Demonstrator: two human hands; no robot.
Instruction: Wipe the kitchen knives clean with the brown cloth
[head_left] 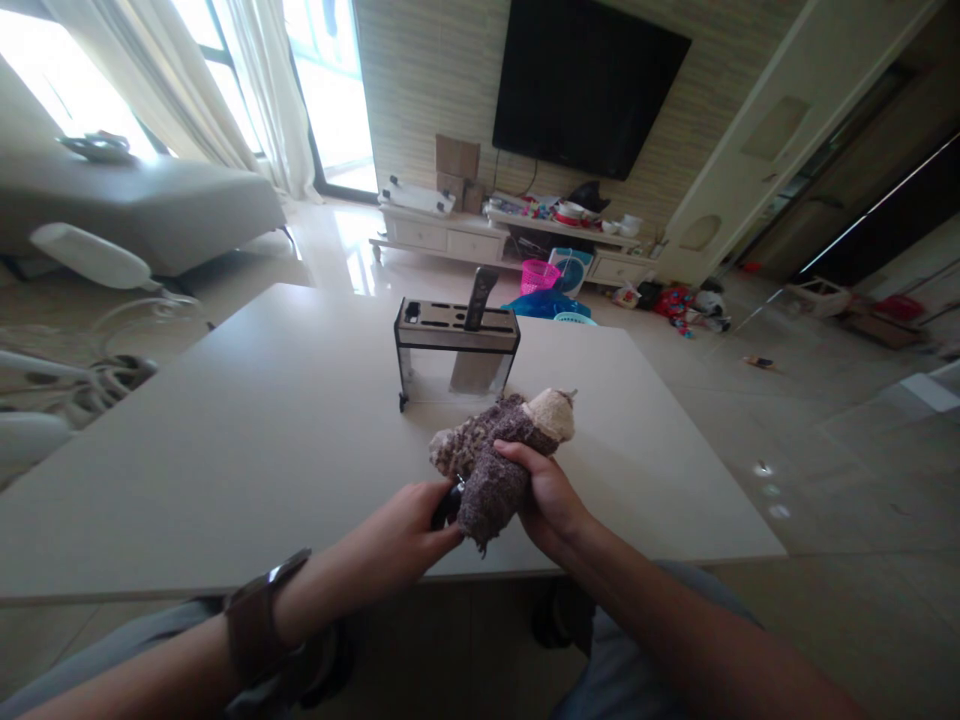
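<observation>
Cloth (487,495): shaggy, bunched, dark grey-brown with a beige end and a mottled patch, up in both hands over the near edge of the counter (225,450). From my head view I can't tell whether any of it touches the surface.

Right hand (551,495): fingers clenched on the cloth, thumb on top, the other fingertips hidden beneath. Left hand (411,525): fingers wrapped around a black handle (448,507) just beside the cloth. A glint of metal shows where the two meet; whatever continues past it is covered, so I can't name the tool.

Just beyond stands a slotted knife block (420,325), upright, one knife (480,298) seated in it. Its blade shows dimly through the clear front. Pale spots dot the knife's grip, too small for me to read as rivets or lettering. Wristwatch (259,605) on the left arm: dial seen nearly edge-on, unreadable.

Past the counter's far edge, a blue item (551,305), partly cut off; farther back, a pink basket (538,274) and a wall-mounted television (589,85).
</observation>
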